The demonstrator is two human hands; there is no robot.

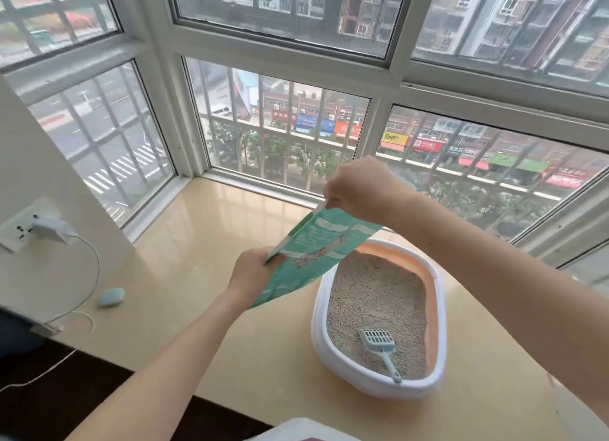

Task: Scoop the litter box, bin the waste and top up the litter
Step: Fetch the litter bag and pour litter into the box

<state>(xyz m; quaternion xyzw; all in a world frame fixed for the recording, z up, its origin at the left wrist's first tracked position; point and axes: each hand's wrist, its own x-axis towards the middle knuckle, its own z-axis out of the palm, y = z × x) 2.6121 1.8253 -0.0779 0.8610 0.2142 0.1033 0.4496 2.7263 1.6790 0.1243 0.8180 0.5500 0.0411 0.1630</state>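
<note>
Nearest, the scoop (379, 345) lies in the litter (375, 302) inside the litter box (321, 328), which sits on the window ledge (197, 243); above its far-left rim, the left hand (253, 269) pinches the lower corner of the flat teal litter bag (313, 252), and the right hand (359, 190) grips the upper corner; the bag hangs largely beyond the rim, so grains would probably fall on the ledge.
</note>
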